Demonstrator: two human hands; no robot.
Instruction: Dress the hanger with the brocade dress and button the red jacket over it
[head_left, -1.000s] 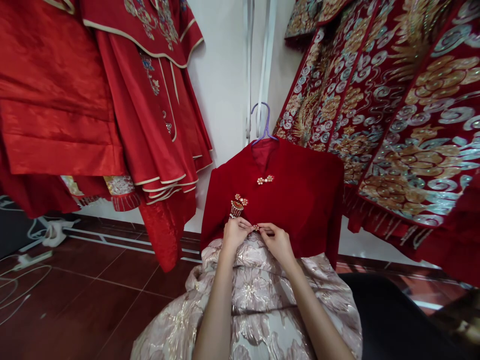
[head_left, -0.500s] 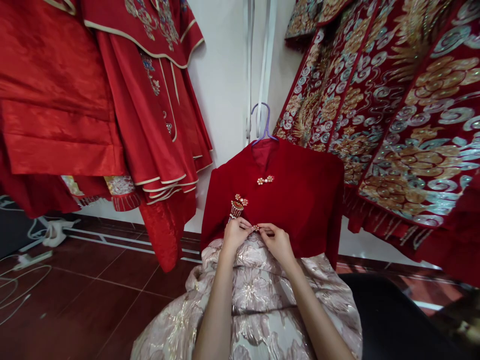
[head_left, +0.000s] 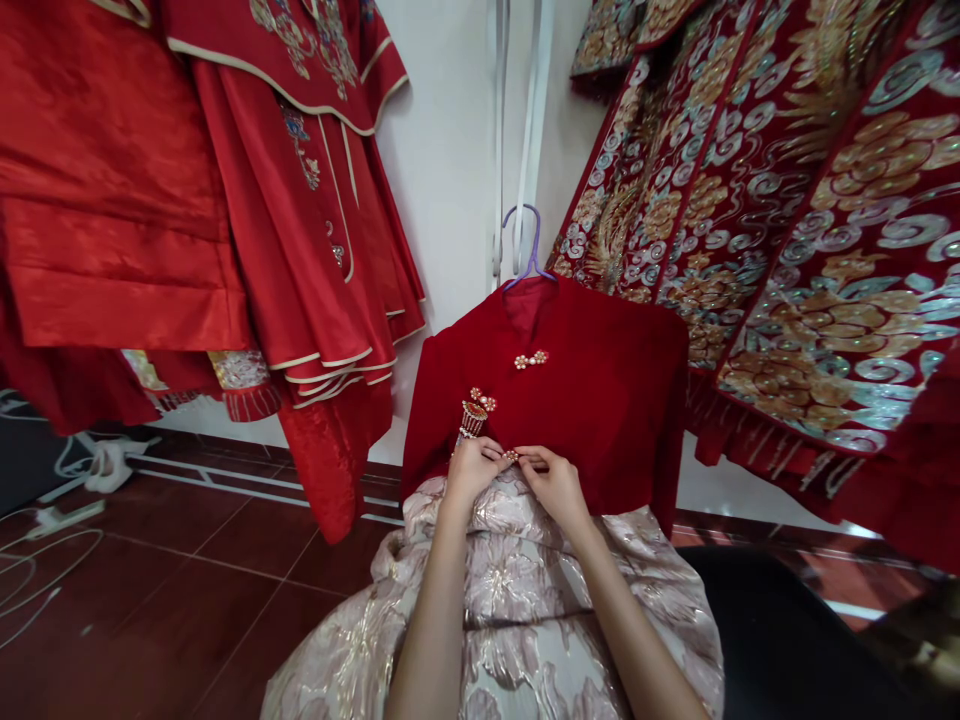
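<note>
A dark red velvet jacket (head_left: 585,400) on a purple hanger (head_left: 535,250) lies spread before me. Its lower part rests over pale floral brocade fabric (head_left: 502,590) with a metallic sheen. Near the jacket's lower hem, my left hand (head_left: 474,468) and my right hand (head_left: 553,482) pinch a small beaded flower clasp (head_left: 511,457) from either side. Two more clasps show higher up: one at the neckline (head_left: 531,360), another on the chest (head_left: 483,400). From the latter hangs a beaded tassel ornament (head_left: 472,420), its lower end partly behind my left hand.
Red garments (head_left: 300,230) hang at the left, and heavily embroidered ones (head_left: 810,220) at the right. Pale metal posts (head_left: 531,130) rise behind the jacket. White shoes (head_left: 111,465) and cables (head_left: 52,590) are at the left by the tiled floor. Something black (head_left: 780,630) sits at lower right.
Almost nothing differs. Both hands stay at the lower clasp, with only a slight shift of the fingers and the clasp.
</note>
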